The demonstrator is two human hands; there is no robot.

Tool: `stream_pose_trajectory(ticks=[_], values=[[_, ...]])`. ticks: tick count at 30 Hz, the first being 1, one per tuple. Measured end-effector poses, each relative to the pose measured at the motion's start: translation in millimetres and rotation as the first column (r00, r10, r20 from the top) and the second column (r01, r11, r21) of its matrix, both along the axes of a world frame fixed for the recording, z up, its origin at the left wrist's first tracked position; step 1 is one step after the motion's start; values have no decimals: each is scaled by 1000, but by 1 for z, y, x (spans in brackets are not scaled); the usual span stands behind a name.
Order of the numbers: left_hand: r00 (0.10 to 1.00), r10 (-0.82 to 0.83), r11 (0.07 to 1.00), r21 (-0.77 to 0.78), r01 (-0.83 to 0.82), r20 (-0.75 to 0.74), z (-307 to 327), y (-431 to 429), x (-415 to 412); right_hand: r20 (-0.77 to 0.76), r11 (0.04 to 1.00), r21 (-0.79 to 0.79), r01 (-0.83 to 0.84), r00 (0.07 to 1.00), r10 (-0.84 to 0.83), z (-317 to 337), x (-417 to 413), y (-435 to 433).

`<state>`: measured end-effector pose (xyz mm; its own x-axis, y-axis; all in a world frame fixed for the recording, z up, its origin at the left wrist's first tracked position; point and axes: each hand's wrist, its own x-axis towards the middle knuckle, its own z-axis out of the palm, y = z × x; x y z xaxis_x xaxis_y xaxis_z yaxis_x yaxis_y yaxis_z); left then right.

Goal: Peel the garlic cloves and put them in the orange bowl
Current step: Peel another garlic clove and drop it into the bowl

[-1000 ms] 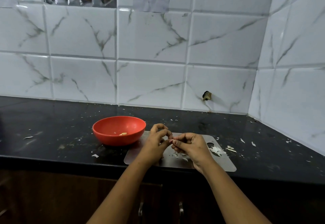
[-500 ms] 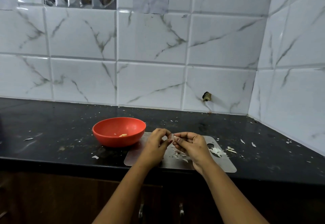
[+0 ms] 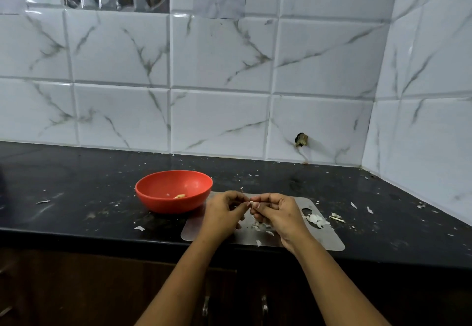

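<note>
Lowered slightly, left hand (image 3: 223, 213) and right hand (image 3: 279, 214) pinch one garlic clove (image 3: 252, 203) over the board (image 3: 327, 242); its axis is indiscernible.

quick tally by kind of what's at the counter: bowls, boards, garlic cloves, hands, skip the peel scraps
orange bowl: 1
metal board: 1
garlic cloves: 2, the bowl clove and the held clove
hands: 2, left hand and right hand, both pinching the held clove
total: 6
</note>
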<state>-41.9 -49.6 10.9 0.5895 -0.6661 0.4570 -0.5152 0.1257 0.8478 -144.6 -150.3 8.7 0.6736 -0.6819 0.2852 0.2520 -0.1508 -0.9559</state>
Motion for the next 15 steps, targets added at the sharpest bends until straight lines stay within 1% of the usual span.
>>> stream_pose_trajectory(ticks=[3,15], values=[[1000,-15,1000,8,15,22,1,2,-1,0,1000,-12,-1,1000,1,1,0,1],[1000,25,999,36,-25,17,1,2,-1,-69,994,-99,55,996,-62,-2,2,4]])
